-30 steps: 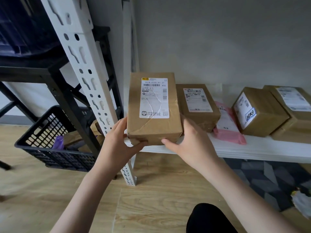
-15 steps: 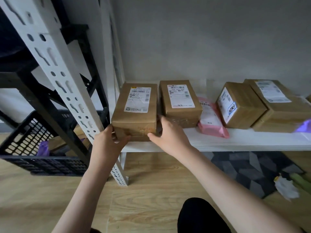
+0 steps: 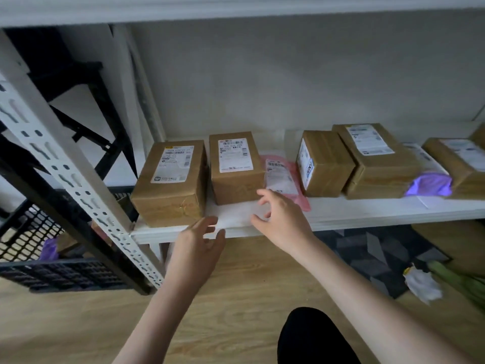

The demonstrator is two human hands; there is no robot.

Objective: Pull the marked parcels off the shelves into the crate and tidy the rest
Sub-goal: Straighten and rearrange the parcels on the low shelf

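- The left hand [image 3: 195, 245] hangs in front of the white shelf [image 3: 341, 211], below its front edge; the fingers are spread and relaxed and hold nothing.
- The right hand [image 3: 282, 219] is above the front part of the shelf, fingers loosely apart, also holding nothing. It is near the second box and the pink bag, but I cannot tell if it touches them.
- The leftmost box [image 3: 170, 182] lies flat at the left end of the shelf, with its label facing up, close to the white post [image 3: 65, 166].
- Just beside it, on the right, stands a second box [image 3: 236, 166], also with the label up.
- A pink bag [image 3: 283, 177] lies between the second box and a third box [image 3: 324, 164].
- Further to the right are a larger flat box [image 3: 378, 158], a purple bag [image 3: 430, 183] and one more box [image 3: 459, 161].
- The black crate [image 3: 52, 274] is on the wooden floor to the left, behind the post; some purple thing shows inside it.
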